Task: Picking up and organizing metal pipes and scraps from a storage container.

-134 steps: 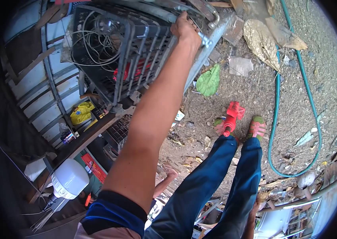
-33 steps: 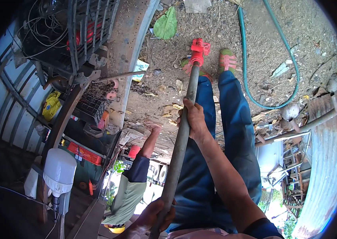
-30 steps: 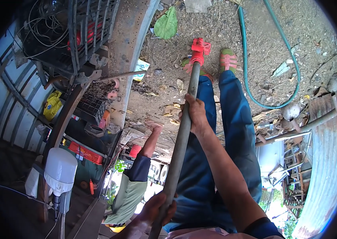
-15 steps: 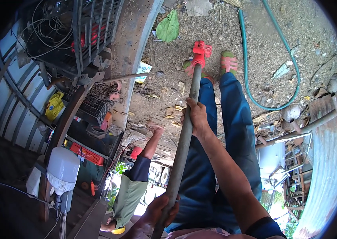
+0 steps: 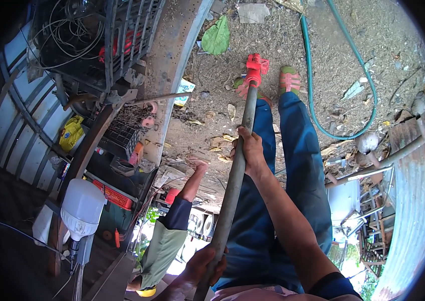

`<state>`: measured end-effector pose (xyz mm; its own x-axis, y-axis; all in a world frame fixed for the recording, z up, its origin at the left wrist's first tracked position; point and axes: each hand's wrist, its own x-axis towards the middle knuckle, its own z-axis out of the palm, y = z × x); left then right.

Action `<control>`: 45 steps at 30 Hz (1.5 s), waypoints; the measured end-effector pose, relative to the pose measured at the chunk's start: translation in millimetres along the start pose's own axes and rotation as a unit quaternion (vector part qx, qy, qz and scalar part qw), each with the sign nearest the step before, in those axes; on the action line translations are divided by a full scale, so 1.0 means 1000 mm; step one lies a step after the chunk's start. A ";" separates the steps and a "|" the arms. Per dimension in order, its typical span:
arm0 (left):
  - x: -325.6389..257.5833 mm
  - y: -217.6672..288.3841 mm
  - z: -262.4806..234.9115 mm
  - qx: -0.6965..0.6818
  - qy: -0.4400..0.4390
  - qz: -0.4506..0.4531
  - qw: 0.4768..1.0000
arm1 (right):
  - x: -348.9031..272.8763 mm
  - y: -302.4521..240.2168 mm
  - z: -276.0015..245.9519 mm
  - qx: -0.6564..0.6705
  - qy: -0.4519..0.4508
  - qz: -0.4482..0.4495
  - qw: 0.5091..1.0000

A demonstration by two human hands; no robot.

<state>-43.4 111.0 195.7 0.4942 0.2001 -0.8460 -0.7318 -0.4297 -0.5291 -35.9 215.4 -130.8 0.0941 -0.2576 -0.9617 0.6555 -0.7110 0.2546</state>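
Observation:
A long grey metal pipe (image 5: 233,185) slants across the middle, from the lower edge up to my feet. Its far end carries a red clamp-like fitting (image 5: 255,69), close above one of my shoes. My right hand (image 5: 251,149) is wrapped round the pipe about halfway along. Lower down, my left hand (image 5: 203,266) grips the same pipe near its near end. Fingers of both hands are partly hidden behind the pipe.
A green hose (image 5: 309,75) loops over the dirt at right, beyond it a corrugated sheet (image 5: 403,215). Left are a black crate (image 5: 114,135), a metal rack (image 5: 117,50) and a white bulb (image 5: 82,205). Another person in a green shirt (image 5: 160,251) stands at lower left.
The whole view has shifted slightly, so most things sit a little farther right. Both hands keep their grip on the pipe, which has hardly moved.

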 end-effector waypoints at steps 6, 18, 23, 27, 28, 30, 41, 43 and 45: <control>0.001 -0.008 -0.009 -0.013 0.044 -0.015 0.999 | -0.007 0.013 -0.011 0.010 0.000 -0.003 1.000; -0.006 -0.023 -0.036 0.008 0.011 -0.047 0.999 | -0.024 0.055 -0.027 -0.018 0.023 0.003 1.000; -0.006 -0.034 -0.048 0.007 0.026 -0.045 0.999 | -0.027 0.059 -0.012 -0.026 0.018 -0.003 0.999; 0.005 -0.037 -0.061 0.025 -0.001 -0.003 1.000 | -0.019 0.059 -0.016 -0.027 0.019 -0.031 0.999; 0.006 -0.038 -0.064 0.018 -0.007 0.005 1.000 | -0.020 0.059 -0.016 -0.027 0.020 -0.031 0.999; 0.007 -0.039 -0.067 0.010 -0.015 0.012 1.000 | -0.023 0.057 -0.015 -0.021 0.022 -0.032 0.999; 0.014 -0.070 -0.065 0.088 0.139 0.113 0.980 | -0.041 0.067 -0.015 -0.042 0.004 -0.085 0.995; 0.021 -0.077 -0.075 0.112 0.165 0.127 0.972 | -0.046 0.067 -0.018 -0.043 0.002 -0.100 0.994; 0.029 -0.085 -0.093 0.135 0.197 0.142 0.961 | -0.055 0.069 -0.017 -0.044 -0.014 -0.140 0.989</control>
<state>76.5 71.8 222.5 0.3576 -0.2622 -0.8963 -0.9319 -0.1633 -0.3240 16.5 191.4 -62.5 -0.1205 -0.0780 -0.9896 0.7151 -0.6982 -0.0320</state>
